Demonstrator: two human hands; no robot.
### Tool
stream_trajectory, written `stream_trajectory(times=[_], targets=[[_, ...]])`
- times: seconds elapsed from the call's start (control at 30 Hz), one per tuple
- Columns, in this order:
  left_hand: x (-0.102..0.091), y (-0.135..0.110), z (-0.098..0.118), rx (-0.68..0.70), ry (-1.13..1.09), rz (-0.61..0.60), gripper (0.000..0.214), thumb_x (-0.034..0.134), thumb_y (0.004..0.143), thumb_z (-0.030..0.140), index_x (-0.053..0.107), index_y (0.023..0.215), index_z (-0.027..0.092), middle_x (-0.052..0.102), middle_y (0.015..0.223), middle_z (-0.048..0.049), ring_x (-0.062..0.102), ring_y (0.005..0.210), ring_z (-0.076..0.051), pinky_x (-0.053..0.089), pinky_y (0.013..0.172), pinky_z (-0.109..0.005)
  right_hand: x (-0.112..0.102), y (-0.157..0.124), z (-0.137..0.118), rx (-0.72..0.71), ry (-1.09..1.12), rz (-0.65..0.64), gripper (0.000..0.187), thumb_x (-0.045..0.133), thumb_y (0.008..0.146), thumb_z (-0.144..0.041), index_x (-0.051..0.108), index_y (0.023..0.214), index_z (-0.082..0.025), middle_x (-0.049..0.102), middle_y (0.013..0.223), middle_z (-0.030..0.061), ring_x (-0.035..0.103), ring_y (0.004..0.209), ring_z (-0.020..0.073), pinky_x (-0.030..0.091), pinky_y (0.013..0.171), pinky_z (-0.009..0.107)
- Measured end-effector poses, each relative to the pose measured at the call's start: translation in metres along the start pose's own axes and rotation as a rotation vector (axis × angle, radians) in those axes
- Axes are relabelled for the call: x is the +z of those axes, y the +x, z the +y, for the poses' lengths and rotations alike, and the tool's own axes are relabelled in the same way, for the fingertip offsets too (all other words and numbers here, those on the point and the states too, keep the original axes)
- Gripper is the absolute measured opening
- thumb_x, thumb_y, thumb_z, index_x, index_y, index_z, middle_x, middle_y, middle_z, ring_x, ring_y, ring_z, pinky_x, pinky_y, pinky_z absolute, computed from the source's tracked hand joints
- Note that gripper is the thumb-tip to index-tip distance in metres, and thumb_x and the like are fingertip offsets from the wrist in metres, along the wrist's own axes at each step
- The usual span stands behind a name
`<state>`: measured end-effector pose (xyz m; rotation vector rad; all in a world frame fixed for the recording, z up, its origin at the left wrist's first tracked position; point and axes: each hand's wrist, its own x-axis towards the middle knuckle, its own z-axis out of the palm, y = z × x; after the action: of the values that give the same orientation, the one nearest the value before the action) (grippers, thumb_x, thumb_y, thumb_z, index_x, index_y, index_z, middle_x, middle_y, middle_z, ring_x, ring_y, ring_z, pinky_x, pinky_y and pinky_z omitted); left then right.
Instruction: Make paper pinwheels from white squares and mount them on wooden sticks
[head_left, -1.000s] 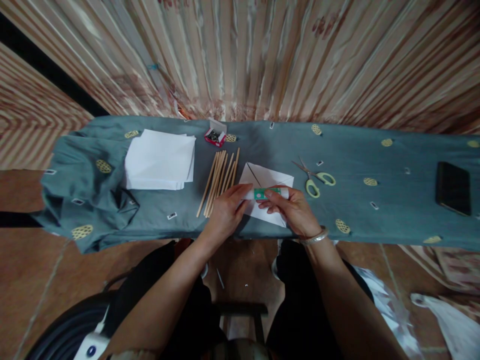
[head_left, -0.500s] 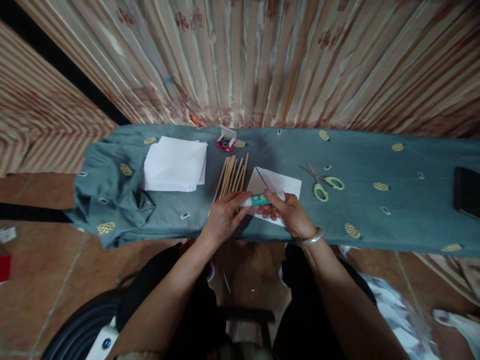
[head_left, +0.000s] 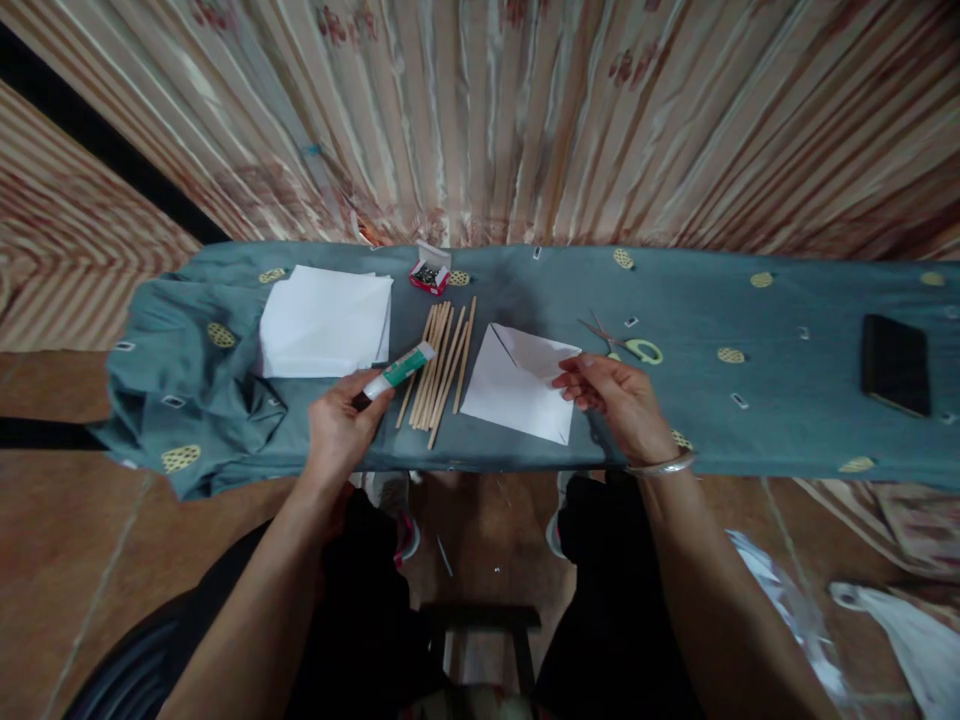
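head view: left hand (head_left: 341,425) clamped on green-white tube (head_left: 405,368), long axis slanting toward tabletop's (head_left: 697,300) far edge and right end. folded paper (head_left: 510,400) lies by the front edge, left of right hand (head_left: 611,395), the nearer one; fingers curled, can't tell if pinching paper.

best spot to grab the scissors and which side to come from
I'd take the scissors by the right-hand green loop, coming from the right. That loop lies uncovered on the cloth, while the other is partly hidden behind the right hand. The blades point away and to the left, so this approach should keep fingers clear of them.
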<state>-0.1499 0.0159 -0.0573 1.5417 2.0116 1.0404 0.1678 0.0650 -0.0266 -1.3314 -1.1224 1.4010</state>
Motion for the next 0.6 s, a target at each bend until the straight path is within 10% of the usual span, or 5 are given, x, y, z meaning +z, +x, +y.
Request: stream_trajectory(times=[0.3,0.43,0.6], targets=[[-0.011,-0.001,-0.006,0.251,0.397,0.013,0.052,0.065,0.082,0.048,0.064,0.121,0.014,0.064,0.115,-0.0139,0.059,0.109,-0.032,0.049,0.097,-0.046,-0.012,-0.002,0.01,-0.1,-0.156,-0.014,0.035,0.073,0.074,-0.052,0.072,0.081,-0.018,0.074,0.07,0.0036,0.063,0.058,0.0123,0.046,0.052,0.024],[0.006,-0.013,0.018,0.59,0.389,0.106,0.048,0.068,0.085,0.042,0.059,0.125,0.018,0.064,0.11,-0.0116,0.059,0.102,-0.029,0.051,0.089,-0.045,-0.015,-0.007,0.021,-0.215,-0.356,0.023,0.026,0.065,0.081,-0.042,0.074,0.09,-0.019,0.077,0.083,0.0056,0.068,0.07,0.017,0.053,0.066,0.031],[0.062,-0.034,0.058,0.884,0.24,-0.258,0.028,0.062,0.09,0.02,0.061,0.118,0.016,0.066,0.114,-0.0112,0.059,0.105,-0.025,0.052,0.089,-0.041,-0.015,-0.014,0.026,-0.394,-0.709,-0.05,0.025,0.054,0.088,-0.027,0.074,0.102,-0.02,0.075,0.109,0.0093,0.069,0.103,0.0243,0.053,0.095,0.042]])
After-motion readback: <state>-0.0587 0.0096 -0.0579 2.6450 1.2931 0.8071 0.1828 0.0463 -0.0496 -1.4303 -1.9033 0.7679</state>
